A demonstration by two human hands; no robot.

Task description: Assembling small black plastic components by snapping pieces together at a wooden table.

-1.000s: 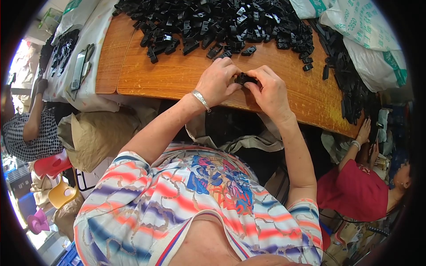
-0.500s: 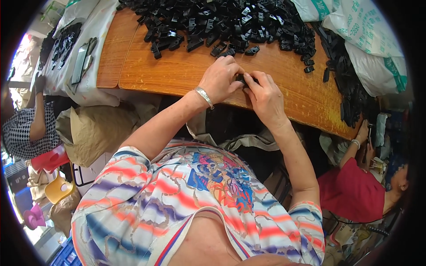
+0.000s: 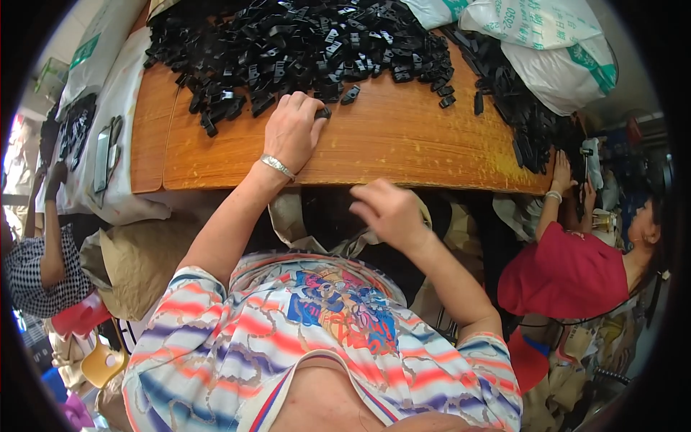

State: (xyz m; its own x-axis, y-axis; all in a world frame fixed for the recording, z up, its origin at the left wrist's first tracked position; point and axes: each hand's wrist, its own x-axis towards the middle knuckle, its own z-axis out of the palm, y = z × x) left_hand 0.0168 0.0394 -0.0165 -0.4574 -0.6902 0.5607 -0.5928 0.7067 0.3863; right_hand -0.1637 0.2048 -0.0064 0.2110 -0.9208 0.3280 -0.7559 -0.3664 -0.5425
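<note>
A small black plastic part (image 3: 323, 113) lies at the fingertips of the left hand (image 3: 291, 135), between thumb and forefinger, over the wooden table (image 3: 392, 147) and just short of the heap of black plastic clip-like pieces (image 3: 288, 50). The fingers cover much of it, so I cannot tell whether it is pinched or only touched. It looks rigid and should be very light; its glossy faces may slide a little under dry fingers, and any thin tabs could snap if forced. The sensible hold is a light pinch across its long sides, with thumb against fingertips. One similar loose piece (image 3: 350, 94) sits close by, at the heap's near edge. The right hand (image 3: 389, 210), blurred, hangs off the table's near edge, thumb and fingers parted, with nothing visible between them. Farther right, long black strips (image 3: 529, 137) are banked beside a white woven sack (image 3: 565, 68) with green print, and a co-worker in a dark red top (image 3: 565, 273) has a hand (image 3: 562, 171) by their near end.
</note>
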